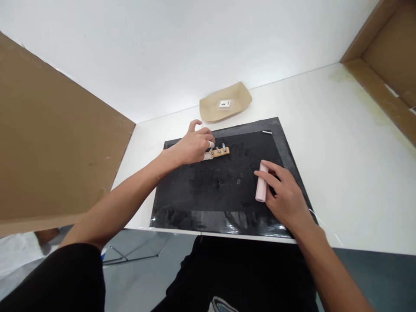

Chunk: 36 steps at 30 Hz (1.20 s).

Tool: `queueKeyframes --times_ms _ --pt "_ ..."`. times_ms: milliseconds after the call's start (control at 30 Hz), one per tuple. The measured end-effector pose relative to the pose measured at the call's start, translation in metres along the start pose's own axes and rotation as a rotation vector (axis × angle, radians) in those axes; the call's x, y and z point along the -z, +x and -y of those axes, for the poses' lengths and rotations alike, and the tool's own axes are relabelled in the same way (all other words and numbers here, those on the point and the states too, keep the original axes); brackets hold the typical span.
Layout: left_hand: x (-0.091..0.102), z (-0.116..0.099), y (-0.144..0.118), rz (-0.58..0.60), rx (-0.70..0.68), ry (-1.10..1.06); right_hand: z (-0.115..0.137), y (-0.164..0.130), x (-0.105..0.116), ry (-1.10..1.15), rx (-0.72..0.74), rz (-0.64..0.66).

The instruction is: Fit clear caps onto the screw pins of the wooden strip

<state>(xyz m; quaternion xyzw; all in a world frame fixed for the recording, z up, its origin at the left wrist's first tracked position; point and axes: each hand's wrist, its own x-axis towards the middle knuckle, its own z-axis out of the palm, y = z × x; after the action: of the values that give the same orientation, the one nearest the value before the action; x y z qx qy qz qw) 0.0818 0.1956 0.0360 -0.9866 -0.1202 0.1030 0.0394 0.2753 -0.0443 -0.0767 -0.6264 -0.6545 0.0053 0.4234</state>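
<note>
My left hand (196, 145), with white wrapping on the thumb and a finger, is at the left end of a small pale wooden strip (224, 151). Several short grey metal pieces (224, 147) stand up from the strip. Thumb and finger close around one metal piece at that end, partly hidden by the fingers. In my right hand (284, 190) is a pale pink cylinder (261, 188), held between thumb and fingers near the right side of the black mat (195, 190). The cylinder points toward the front edge, tilted slightly.
A small silver rod (267, 132) lies near the mat's far right corner. Behind the mat, a brown paper tray (242, 97) holds a clear item with a white label (224, 104). Cardboard panels (58, 138) flank the white table (354, 173), and a white wall rises behind.
</note>
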Motion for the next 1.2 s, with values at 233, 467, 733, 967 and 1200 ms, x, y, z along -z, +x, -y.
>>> queueKeyframes --times_ms 233,467,733,967,1200 --pt "-0.002 0.003 0.001 -0.011 0.045 -0.051 0.000 0.000 0.001 0.004 0.003 0.002" --pt "-0.009 0.005 -0.001 -0.043 0.090 -0.024 0.001 -0.002 0.000 0.010 -0.004 -0.006" --pt "-0.013 0.002 -0.001 -0.082 0.165 -0.098 0.000 -0.002 0.000 0.017 -0.011 -0.001" --pt "-0.012 0.001 -0.005 -0.134 0.203 -0.118 0.000 -0.003 0.003 0.019 -0.023 -0.003" --pt "-0.022 0.003 -0.039 -0.271 0.433 -0.251 0.001 -0.001 0.001 -0.030 -0.044 0.011"
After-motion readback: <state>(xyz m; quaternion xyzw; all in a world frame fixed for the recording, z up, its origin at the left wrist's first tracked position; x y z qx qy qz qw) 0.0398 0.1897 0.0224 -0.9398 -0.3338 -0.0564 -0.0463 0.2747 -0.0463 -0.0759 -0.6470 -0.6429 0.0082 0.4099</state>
